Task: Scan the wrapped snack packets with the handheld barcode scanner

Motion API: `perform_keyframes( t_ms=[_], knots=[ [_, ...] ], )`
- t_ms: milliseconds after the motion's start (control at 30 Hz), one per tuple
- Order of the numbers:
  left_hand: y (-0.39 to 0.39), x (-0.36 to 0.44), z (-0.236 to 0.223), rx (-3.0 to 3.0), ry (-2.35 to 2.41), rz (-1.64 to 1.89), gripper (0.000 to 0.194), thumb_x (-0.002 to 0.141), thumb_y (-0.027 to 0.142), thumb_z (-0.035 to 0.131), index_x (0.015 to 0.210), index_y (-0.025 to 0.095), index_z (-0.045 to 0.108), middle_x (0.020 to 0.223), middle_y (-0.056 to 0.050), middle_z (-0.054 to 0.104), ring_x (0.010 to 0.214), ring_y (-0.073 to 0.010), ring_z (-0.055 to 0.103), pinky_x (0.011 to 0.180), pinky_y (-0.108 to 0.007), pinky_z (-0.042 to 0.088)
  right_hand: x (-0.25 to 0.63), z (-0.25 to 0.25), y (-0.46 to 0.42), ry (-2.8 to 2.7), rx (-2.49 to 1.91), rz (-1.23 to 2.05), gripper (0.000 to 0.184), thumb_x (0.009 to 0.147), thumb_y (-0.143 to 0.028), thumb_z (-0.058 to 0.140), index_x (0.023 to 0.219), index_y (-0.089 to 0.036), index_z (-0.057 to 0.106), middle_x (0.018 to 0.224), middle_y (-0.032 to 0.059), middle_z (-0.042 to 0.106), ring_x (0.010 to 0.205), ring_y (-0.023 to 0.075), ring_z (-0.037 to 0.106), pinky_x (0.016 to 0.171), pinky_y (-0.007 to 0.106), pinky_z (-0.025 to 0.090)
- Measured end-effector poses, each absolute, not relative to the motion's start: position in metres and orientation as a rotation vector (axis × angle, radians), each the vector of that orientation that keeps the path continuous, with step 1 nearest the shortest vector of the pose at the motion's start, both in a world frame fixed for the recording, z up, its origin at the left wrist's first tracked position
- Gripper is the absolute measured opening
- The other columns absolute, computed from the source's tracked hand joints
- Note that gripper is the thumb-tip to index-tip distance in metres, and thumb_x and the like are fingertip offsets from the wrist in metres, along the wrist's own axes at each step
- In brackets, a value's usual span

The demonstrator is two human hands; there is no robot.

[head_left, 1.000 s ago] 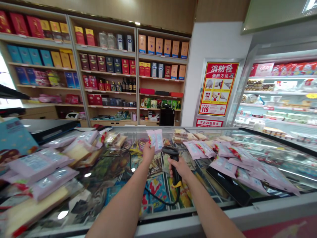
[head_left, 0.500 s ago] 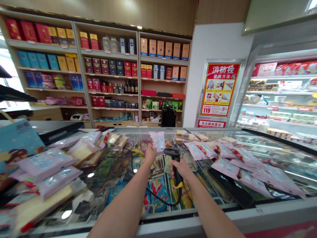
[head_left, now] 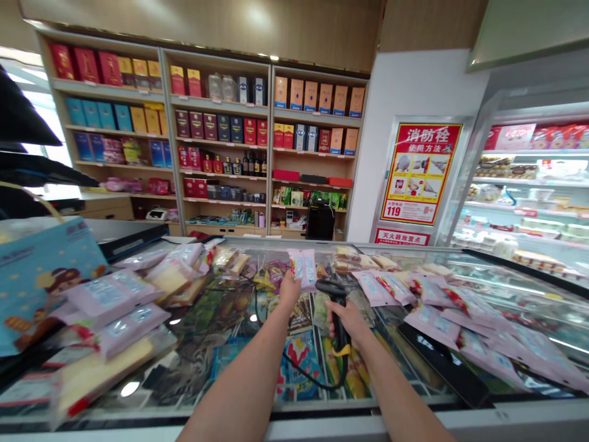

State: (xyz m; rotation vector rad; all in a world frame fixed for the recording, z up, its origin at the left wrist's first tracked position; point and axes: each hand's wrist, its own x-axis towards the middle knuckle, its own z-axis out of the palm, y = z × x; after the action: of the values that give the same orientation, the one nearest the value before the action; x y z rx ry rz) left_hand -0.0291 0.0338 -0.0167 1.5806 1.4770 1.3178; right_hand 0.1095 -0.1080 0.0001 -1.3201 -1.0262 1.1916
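Straight ahead, my left hand (head_left: 289, 290) is closed on the edge of a small pink-white food packet (head_left: 304, 267), held upright above the freezer glass. Just to its right, my right hand (head_left: 346, 319) wraps round the handle of a black and yellow barcode scanner (head_left: 340, 336), its head pointing toward the packet. The scanner's black cord (head_left: 309, 376) loops down over the glass and back up on the left. Similar pink packets (head_left: 478, 325) lie spread to the right, and a pile of pink packets (head_left: 113, 301) rests to the left.
Under the hands is a glass-topped freezer (head_left: 193, 374) with bagged goods inside. A blue gift bag (head_left: 41, 276) stands at the left edge. A black flat panel (head_left: 444, 365) lies at right. Behind are shelves of boxes (head_left: 221, 126) and a lit refrigerated display (head_left: 529, 184).
The view has turned slightly left, so everything sits further right. Both hands keep their grip, with the packet and scanner in nearly the same relation.
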Motion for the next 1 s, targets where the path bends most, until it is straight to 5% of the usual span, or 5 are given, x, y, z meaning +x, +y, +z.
perform_keyframes(
  t_ms=[233, 1000],
  knots=[
    [0.018, -0.053, -0.010, 1.536, 1.497, 1.352, 0.033, 0.077, 0.002, 0.057, 0.107, 0.013, 0.064, 0.108, -0.012, 0.073, 0.102, -0.0211, 0.067, 0.091, -0.030, 0.048, 0.089, 0.000, -0.096, -1.087, -1.232, 1.290, 0.037, 0.077, -0.046, 0.068, 0.054, -0.020, 0.054, 0.043, 0.0033, 0.054, 0.037, 0.0128, 0.049, 0.043, 0.030, 0.043],
    [-0.016, -0.266, 0.030, 1.686, 2.252, 1.133, 0.046, 0.077, 0.012, 0.054, 0.121, 0.014, 0.066, 0.110, -0.017, 0.071, 0.105, -0.0320, 0.065, 0.088, -0.036, 0.048, -0.081, 0.023, -0.065, -1.297, -1.029, 1.547, 0.029, 0.067, -0.040, 0.071, 0.068, -0.018, 0.052, 0.045, -0.0056, 0.054, 0.033, 0.0094, 0.048, 0.034, 0.022, 0.045]
  ],
)
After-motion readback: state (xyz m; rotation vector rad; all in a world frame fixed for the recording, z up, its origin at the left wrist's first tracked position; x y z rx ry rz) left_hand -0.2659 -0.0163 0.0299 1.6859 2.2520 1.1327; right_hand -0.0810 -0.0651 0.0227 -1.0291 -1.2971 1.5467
